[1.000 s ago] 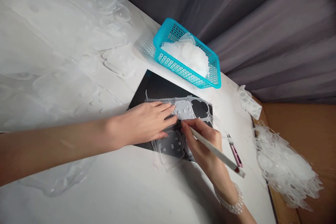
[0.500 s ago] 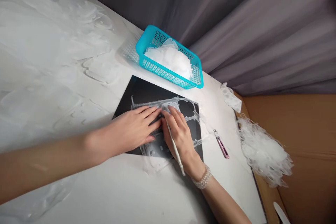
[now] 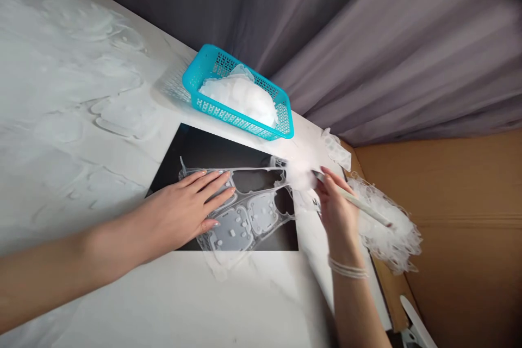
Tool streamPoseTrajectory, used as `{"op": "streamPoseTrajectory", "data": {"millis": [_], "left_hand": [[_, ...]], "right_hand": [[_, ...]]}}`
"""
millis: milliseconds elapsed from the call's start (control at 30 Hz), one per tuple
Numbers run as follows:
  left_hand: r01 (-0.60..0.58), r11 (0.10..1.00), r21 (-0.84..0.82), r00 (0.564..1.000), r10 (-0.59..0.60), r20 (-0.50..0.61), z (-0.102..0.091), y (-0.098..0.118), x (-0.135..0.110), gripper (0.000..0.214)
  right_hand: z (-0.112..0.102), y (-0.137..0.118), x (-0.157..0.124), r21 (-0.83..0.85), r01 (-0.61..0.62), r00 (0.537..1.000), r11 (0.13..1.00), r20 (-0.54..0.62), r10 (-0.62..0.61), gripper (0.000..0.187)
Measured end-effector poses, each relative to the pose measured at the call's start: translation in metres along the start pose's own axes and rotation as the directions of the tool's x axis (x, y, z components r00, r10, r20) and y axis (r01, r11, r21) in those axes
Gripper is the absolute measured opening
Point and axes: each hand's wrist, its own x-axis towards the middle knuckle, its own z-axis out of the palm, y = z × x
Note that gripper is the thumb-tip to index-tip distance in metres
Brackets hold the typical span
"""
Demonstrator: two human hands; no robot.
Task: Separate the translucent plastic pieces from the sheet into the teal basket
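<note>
My left hand (image 3: 185, 204) lies flat, fingers stretched out, pressing a translucent silicone sheet (image 3: 248, 217) of moulded pads onto a black mat (image 3: 196, 152). My right hand (image 3: 334, 204) is off the mat's right edge, closed round a thin white stick tool (image 3: 359, 204) and a white translucent piece (image 3: 299, 176) that is blurred. The sheet's top strip stretches from under my left hand toward that piece. A bead bracelet is on my right wrist.
A turquoise mesh basket (image 3: 212, 106) heaped with white pieces stands behind the mat. Loose translucent pieces (image 3: 81, 87) cover the white table's left. A pile of white trimmings (image 3: 387, 228) lies at the right edge, over a brown cardboard box (image 3: 460, 217). Grey curtain behind.
My right hand left the sheet and swung right past the mat's edge, taking a white piece and the stick with it. The left hand stayed flat on the sheet. The view shifted right.
</note>
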Motion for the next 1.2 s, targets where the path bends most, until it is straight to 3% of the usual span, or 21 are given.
{"op": "streamPoseTrajectory", "data": {"millis": [67, 133, 200, 267, 333, 367, 400, 433, 467, 500, 533, 600, 667, 733, 833, 867, 933, 1033, 1100, 1200], "left_hand": [[-0.003, 1.000, -0.026, 1.000, 0.003, -0.017, -0.001, 0.000, 0.000, 0.049], [-0.002, 0.999, -0.053, 1.000, 0.000, -0.025, -0.004, 0.000, 0.001, 0.048], [0.007, 0.995, -0.103, 1.000, -0.009, -0.015, -0.013, 0.001, 0.005, 0.045], [0.042, 0.971, -0.237, 0.999, -0.040, 0.015, -0.028, 0.002, 0.013, 0.041], [0.165, 0.856, -0.490, 0.986, -0.144, 0.081, -0.046, 0.006, 0.027, 0.041], [0.274, 0.715, -0.643, 0.961, -0.229, 0.155, -0.053, 0.008, 0.036, 0.045], [0.395, 0.486, -0.779, 0.911, -0.314, 0.266, -0.060, 0.010, 0.045, 0.052], [0.490, 0.174, -0.854, 0.848, -0.324, 0.420, -0.064, 0.012, 0.053, 0.060], [0.542, -0.127, -0.831, 0.794, -0.249, 0.555, -0.066, 0.014, 0.061, 0.068], [0.563, -0.359, -0.745, 0.757, -0.138, 0.638, -0.067, 0.016, 0.067, 0.073], [0.569, -0.506, -0.648, 0.738, -0.032, 0.673, -0.066, 0.018, 0.071, 0.075], [0.562, -0.604, -0.566, 0.729, 0.037, 0.684, -0.062, 0.021, 0.074, 0.059], [0.556, -0.568, -0.606, 0.720, -0.035, 0.693, -0.058, 0.023, 0.072, 0.030], [0.576, -0.433, -0.693, 0.720, -0.132, 0.682, -0.055, 0.024, 0.068, 0.015], [0.604, -0.146, -0.783, 0.750, -0.226, 0.621, -0.055, 0.024, 0.063, 0.018], [0.595, -0.066, -0.801, 0.768, -0.247, 0.591, -0.055, 0.023, 0.062, 0.018], [0.555, 0.060, -0.830, 0.806, -0.288, 0.518, -0.056, 0.023, 0.062, 0.014], [0.491, 0.241, -0.837, 0.846, -0.363, 0.392, -0.058, 0.025, 0.062, 0.015], [0.479, 0.332, -0.812, 0.850, -0.408, 0.334, -0.061, 0.026, 0.062, 0.020], [0.482, 0.385, -0.787, 0.829, -0.491, 0.267, -0.064, 0.026, 0.063, 0.021]], "right_hand": [[-0.030, 0.006, 0.017, 0.169, -0.176, 0.984, 0.970, 0.010, 0.177, 0.020], [-0.044, 0.009, 0.022, 0.252, -0.255, 0.967, 0.934, 0.054, 0.250, 0.020], [-0.038, 0.005, 0.015, 0.279, -0.232, 0.973, 0.932, 0.077, 0.219, 0.019], [-0.019, -0.007, -0.001, 0.279, -0.150, 0.987, 0.948, 0.105, 0.125, 0.017], [0.003, -0.025, -0.023, 0.254, -0.057, 0.989, 0.965, 0.145, 0.020, 0.015], [0.011, -0.035, -0.035, 0.224, -0.013, 0.984, 0.974, 0.175, -0.027, 0.014], [0.018, -0.046, -0.048, 0.182, 0.029, 0.972, 0.983, 0.225, -0.070, 0.014], [0.022, -0.056, -0.060, 0.128, 0.060, 0.944, 0.990, 0.315, -0.098, 0.016], [0.023, -0.065, -0.070, 0.066, 0.075, 0.894, 0.995, 0.437, -0.096, 0.022], [0.023, -0.074, -0.078, 0.008, 0.071, 0.827, 0.997, 0.559, -0.063, 0.033], [0.022, -0.080, -0.084, -0.033, 0.049, 0.758, 0.998, 0.653, -0.015, 0.046], [0.018, -0.087, -0.086, -0.038, -0.038, 0.675, 0.999, 0.736, 0.053, 0.070], [0.015, -0.088, -0.076, 0.040, -0.098, 0.699, 0.994, 0.714, 0.040, 0.081], [0.015, -0.084, -0.061, 0.063, -0.037, 0.757, 0.997, 0.653, -0.013, 0.074], [0.025, -0.075, -0.042, -0.227, 0.194, 0.815, 0.954, 0.579, -0.028, 0.053], [0.031, -0.072, -0.039, -0.336, 0.269, 0.801, 0.903, 0.598, -0.016, 0.049], [0.047, -0.067, -0.037, -0.448, 0.393, 0.732, 0.803, 0.681, 0.022, 0.045], [0.071, -0.062, -0.041, -0.401, 0.488, 0.630, 0.775, 0.776, 0.004, 0.043], [0.081, -0.059, -0.045, -0.378, 0.497, 0.642, 0.781, 0.766, -0.038, 0.037], [0.086, -0.054, -0.047, -0.462, 0.521, 0.735, 0.718, 0.671, -0.101, 0.025]]}}
